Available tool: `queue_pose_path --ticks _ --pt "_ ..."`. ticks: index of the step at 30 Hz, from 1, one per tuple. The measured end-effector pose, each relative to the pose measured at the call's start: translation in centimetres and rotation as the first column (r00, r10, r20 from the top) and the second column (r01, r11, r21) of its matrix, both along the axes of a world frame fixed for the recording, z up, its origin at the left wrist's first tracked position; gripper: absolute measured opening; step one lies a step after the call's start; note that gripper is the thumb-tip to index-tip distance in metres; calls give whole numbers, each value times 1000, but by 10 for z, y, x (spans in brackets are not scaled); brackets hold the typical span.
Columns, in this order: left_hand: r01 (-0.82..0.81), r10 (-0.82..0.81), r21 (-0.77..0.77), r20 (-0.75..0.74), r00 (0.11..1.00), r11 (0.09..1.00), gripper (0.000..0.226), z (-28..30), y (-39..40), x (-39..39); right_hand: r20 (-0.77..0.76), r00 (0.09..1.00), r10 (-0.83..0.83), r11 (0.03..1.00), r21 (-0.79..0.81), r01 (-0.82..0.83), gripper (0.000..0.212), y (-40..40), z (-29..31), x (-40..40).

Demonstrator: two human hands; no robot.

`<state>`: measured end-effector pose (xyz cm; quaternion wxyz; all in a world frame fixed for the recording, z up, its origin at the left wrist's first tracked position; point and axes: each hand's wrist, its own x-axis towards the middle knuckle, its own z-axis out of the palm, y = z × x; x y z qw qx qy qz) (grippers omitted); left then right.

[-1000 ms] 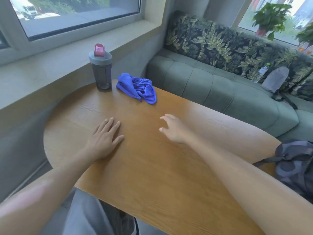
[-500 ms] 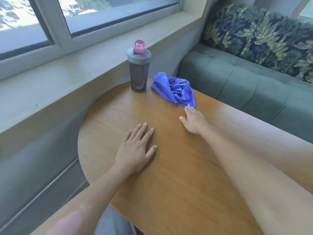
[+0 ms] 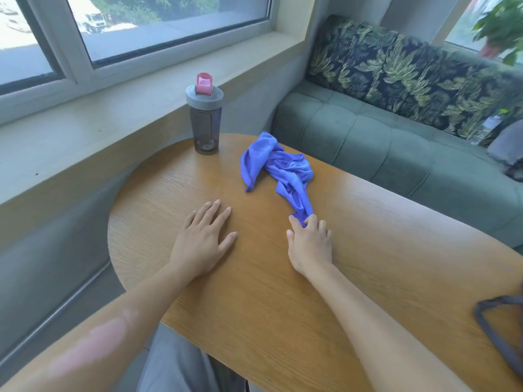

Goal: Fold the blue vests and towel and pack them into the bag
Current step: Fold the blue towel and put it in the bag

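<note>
A crumpled blue cloth [image 3: 278, 168] lies on the wooden table [image 3: 254, 292], stretched in a long tail toward me. My right hand [image 3: 310, 241] pinches the near end of that tail between its fingers, knuckles up on the tabletop. My left hand [image 3: 202, 239] rests flat on the wood, fingers spread, a little left of the cloth and apart from it. At the right edge of the table, only a dark strap of the bag [image 3: 498, 332] shows.
A grey shaker bottle [image 3: 204, 123] with a pink cap stands upright at the table's far edge, just left of the cloth. A green sofa [image 3: 396, 154] with leaf-print cushions runs behind the table. A wide window sill lies to the left.
My right hand reached the blue cloth, took its near end and drew it toward me, stretching it out. My left hand stayed flat on the table.
</note>
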<state>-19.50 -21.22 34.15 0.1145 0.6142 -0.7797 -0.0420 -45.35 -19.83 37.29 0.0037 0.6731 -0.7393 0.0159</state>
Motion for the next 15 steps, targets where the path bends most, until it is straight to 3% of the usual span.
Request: queue_pose_path --ticks 7,10,12,15 --pt "42 -41 -43 21 999 998 57 1 2 -3 47 998 39 996 -78 -36 37 98 -4 4" --pt "235 -230 -120 48 972 965 51 10 11 -15 59 994 87 986 -149 -77 28 130 -8 2" --pt "392 -399 -166 -12 917 905 56 11 24 -33 101 985 143 973 -194 -121 20 146 -10 -3" --pt "545 -551 -81 -128 825 835 68 14 56 -71 219 946 239 961 -193 -198 5 169 -10 -16"
